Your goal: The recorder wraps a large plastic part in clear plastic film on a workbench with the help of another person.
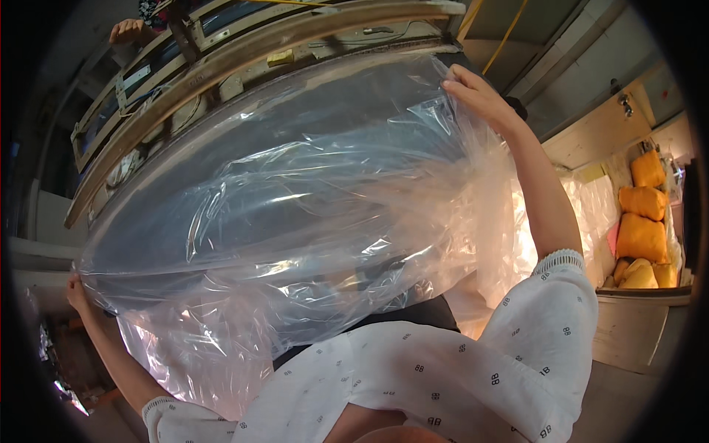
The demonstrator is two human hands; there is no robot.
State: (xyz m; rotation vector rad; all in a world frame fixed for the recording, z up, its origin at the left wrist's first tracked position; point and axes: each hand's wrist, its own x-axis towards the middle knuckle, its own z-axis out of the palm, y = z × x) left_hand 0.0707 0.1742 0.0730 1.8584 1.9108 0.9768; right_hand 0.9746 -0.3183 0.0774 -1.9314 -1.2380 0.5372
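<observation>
A large clear plastic sheet [295, 184] stretches wide between my two arms, creased and shiny, over a dark tabletop [317, 96]. Its left corner is pinched in my left hand [76, 292], whose fingers are partly hidden at the left end of the table. At the far right corner, my right hand [476, 96] is closed on the sheet's edge, with the plastic gathered below it. The near side of the sheet hangs down in loose folds in front of my body.
A wooden rail frame [244, 63] runs along the table's far side, with cables and small items behind it. Another person's hand [127, 32] shows beyond it. At the right, orange bundles [642, 236] are stacked on a shelf near more clear plastic [591, 199].
</observation>
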